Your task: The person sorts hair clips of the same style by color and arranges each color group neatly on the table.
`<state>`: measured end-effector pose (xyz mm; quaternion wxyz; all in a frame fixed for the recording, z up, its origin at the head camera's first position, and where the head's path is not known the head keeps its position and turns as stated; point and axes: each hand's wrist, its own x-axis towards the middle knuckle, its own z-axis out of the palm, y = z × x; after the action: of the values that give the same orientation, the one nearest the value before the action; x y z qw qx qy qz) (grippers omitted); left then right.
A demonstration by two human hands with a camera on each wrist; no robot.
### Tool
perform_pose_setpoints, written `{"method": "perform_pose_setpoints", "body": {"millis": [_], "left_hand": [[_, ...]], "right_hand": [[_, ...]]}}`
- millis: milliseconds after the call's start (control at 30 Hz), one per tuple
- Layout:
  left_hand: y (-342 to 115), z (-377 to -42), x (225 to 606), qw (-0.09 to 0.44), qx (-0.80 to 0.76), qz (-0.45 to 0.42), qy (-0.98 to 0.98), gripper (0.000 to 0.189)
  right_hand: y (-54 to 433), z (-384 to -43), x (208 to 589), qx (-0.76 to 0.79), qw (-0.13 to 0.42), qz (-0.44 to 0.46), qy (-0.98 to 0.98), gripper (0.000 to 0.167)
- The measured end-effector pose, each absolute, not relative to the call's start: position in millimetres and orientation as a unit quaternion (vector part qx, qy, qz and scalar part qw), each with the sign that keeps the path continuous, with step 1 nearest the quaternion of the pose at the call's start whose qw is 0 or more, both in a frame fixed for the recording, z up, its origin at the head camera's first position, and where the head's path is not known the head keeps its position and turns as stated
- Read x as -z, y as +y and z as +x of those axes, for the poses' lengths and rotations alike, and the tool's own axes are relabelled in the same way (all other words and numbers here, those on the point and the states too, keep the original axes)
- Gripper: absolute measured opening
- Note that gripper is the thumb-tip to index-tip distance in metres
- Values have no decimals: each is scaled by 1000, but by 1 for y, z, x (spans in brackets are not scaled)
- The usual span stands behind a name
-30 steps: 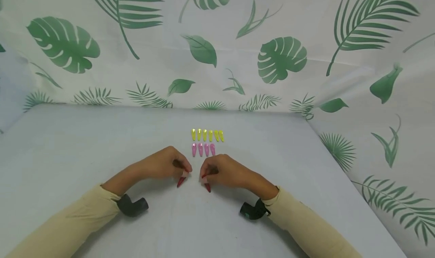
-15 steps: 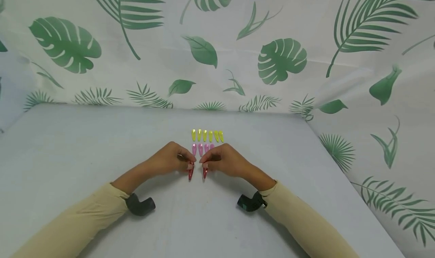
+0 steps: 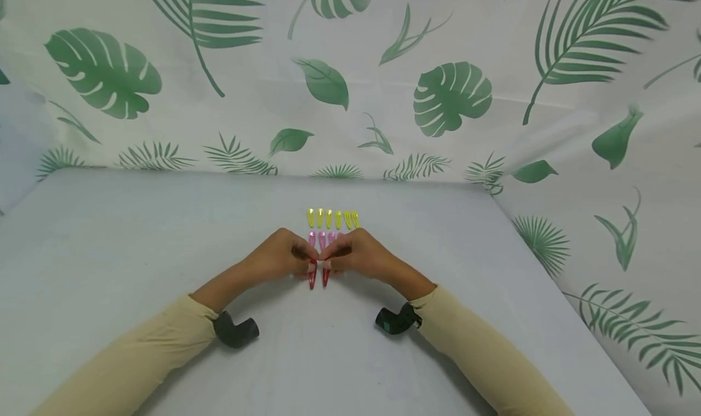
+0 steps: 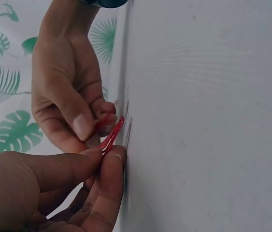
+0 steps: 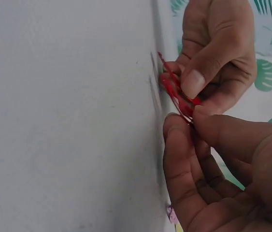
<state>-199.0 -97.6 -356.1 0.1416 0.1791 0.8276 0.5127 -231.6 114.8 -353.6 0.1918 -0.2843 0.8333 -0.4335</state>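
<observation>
In the head view, my left hand (image 3: 274,259) pinches a red snap hair clip (image 3: 312,278) between thumb and fingertips. Opposite it, my right hand (image 3: 364,258) pinches a second red hair clip (image 3: 325,278) the same way. Both clips hang side by side, tips toward me, with a narrow gap between them, and the fingertips of the two hands meet. The left wrist view shows the left clip (image 4: 114,135) close over the table. Just beyond the hands lies a row of pink hair clips (image 3: 322,239), partly hidden by the right hand.
A row of several yellow hair clips (image 3: 329,217) lies behind the pink ones. White cloth covers the table (image 3: 164,221). A leaf-printed curtain (image 3: 383,100) rises along the back and right edges. Each wrist carries a dark camera mount (image 3: 235,331).
Both hands have moved inward and slightly away from me, bringing the two red clips from apart to nearly together. The clips have turned from slanted to almost parallel. The pink and yellow rows stay put.
</observation>
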Motion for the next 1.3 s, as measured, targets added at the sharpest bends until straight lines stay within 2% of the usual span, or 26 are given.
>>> {"method": "perform_pose_setpoints", "body": {"millis": [233,600,1100,1300], "left_hand": [[-98,-200,358,126,-512,175,831,13],[-92,-200,356,83,-447,187,871,11],[-90,-203,357,95,-414,178,887,8],[-91,-203,358,98,-399,162,897,8]], "right_hand": [[110,-235,355,430,198,-280,835,5],[104,-234,356,354,131,-311,872,7],[101,-230,354,336,128,-295,885,9],[101,-227,352,329,93,-294,893,11]]}}
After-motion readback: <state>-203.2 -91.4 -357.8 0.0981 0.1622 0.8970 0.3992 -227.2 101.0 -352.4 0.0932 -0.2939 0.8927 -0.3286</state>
